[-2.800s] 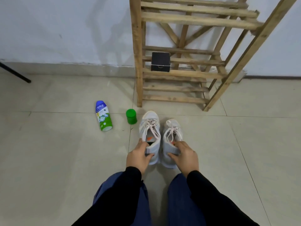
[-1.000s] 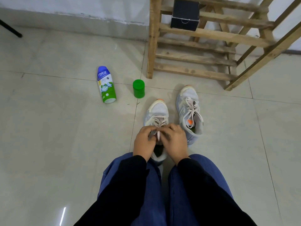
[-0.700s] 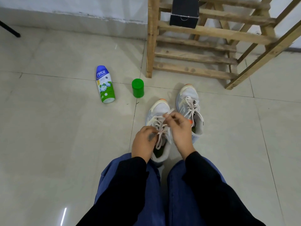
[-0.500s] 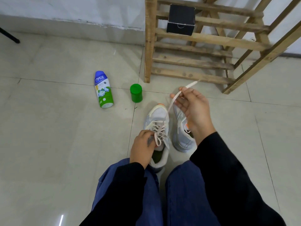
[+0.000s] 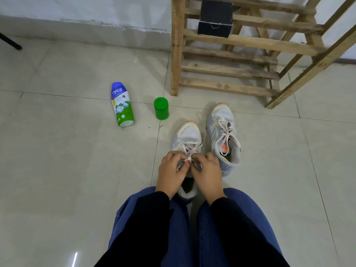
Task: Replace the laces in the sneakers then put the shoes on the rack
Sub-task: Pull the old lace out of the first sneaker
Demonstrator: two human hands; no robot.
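Head view, items listed left to right.

- Black rod (image 5: 10, 42): on the floor (image 5: 57, 170) by the wall, far out to the left of the left hand.
- Bottle (image 5: 122, 104): lying on the floor ahead and left of the left hand; blue top, green base, label reads "nycil".
- Green container (image 5: 161, 111): upright, ahead of the left hand, between bottle and sneakers.
- Left hand (image 5: 172, 170): fingers curled, pinching the lace (image 5: 189, 150) over the tongue of the near sneaker (image 5: 187, 137).
- Near sneaker: pale grey with an orange toe tip, on the floor under both hands, toe pointing away from the person.
- Right hand (image 5: 207, 170): fingers curled, pinching the same lace, fingertips close against those of the left hand.
- Second sneaker (image 5: 224, 135): on the floor just right of the right hand, set slightly farther forward, laced.
- Rack (image 5: 231, 70): wooden slats, ahead and right of both hands; neither sneaker is on it.
- Black box (image 5: 214, 21): on a rack slat, well ahead of the hands.
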